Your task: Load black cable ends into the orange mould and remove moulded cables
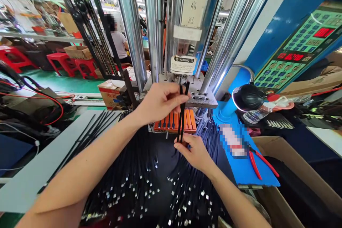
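Two thin black cables [182, 121] stand nearly upright between my hands in front of the press. My left hand [167, 101] pinches them near their upper ends, and my right hand [193, 149] has its fingertips closed around the lower part. Just behind them lies an orange slotted mould [189, 119], with black cable ends in several of its left slots. Below the mould, a left bundle of black cables [133, 164] and a right one [211, 139] spread over the dark surface, their silvery metal tips toward me.
Steel columns [130, 25] and a metal plate [211, 101] surround the mould. Left, more cables lie on a pale board [29, 171]. Right are red-handled pliers [263, 164], a black lamp [247, 98], a control panel [301, 50] and a cardboard box [280, 149]. A person [119, 42] sits behind.
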A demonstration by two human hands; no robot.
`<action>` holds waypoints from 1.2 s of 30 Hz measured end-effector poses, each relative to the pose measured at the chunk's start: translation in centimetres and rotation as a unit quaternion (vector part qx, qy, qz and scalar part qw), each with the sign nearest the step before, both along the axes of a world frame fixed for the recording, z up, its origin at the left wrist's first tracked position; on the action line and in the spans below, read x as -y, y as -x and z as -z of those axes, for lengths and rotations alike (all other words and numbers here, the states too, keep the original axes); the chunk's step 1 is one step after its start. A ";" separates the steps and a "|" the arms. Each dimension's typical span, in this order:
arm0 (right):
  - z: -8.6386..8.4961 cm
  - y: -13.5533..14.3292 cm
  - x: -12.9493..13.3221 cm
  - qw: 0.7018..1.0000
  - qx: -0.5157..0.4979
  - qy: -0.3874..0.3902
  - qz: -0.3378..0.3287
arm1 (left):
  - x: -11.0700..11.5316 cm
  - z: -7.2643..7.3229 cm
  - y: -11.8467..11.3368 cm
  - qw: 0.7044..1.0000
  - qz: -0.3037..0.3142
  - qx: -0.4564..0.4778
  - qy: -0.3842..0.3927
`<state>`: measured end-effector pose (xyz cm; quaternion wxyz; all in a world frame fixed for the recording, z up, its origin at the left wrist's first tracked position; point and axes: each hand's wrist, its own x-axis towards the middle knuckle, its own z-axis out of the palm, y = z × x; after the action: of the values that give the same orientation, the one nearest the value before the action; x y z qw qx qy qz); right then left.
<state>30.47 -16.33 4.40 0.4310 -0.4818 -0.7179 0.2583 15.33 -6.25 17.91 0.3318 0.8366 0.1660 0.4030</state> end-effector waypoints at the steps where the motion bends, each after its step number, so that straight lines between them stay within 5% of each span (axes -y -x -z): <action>1: 0.5 -0.2 -0.5 1.000 0.018 0.007 0.006 | -0.4 -0.5 -0.3 0.998 -0.017 0.018 -0.049; 5: 1.7 -1.7 -4.3 0.994 0.068 -0.003 0.084 | -1.1 -2.3 -1.5 0.975 -0.048 0.044 -0.214; 8: 1.7 -3.1 -8.1 0.986 0.065 -0.004 0.153 | -0.8 -1.1 -1.8 0.970 -0.026 0.041 -0.237; 11: 1.5 -4.1 -10.6 0.985 0.041 0.018 0.166 | -0.8 3.6 -1.2 0.983 -0.049 0.019 -0.176; 13: 1.3 -4.5 -11.3 0.987 0.028 0.033 0.154 | -1.2 7.8 -0.5 0.981 -0.050 -0.082 -0.171; 16: 1.0 -4.6 -11.2 0.991 0.028 0.051 0.123 | -1.9 13.3 0.6 0.938 -0.006 -0.253 -0.239; 19: 0.8 -4.5 -10.7 0.992 0.043 0.055 0.107 | -2.1 16.0 1.2 0.902 0.005 -0.320 -0.289; 27: 1.7 -4.0 -10.3 0.979 0.129 -0.031 0.156 | -1.4 15.2 -0.4 0.903 -0.041 -0.321 -0.284; 31: 1.2 -3.9 -10.3 0.973 0.184 -0.025 0.137 | -1.3 15.2 -0.4 0.912 -0.027 -0.335 -0.237; 36: 1.0 -4.3 -10.2 0.968 0.206 0.000 0.141 | -1.0 14.3 0.7 0.888 0.032 -0.401 -0.221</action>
<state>34.75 -6.16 3.40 0.3058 -0.6209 -0.7160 0.0906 14.65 -5.21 3.61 0.0564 0.9836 0.1645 0.0480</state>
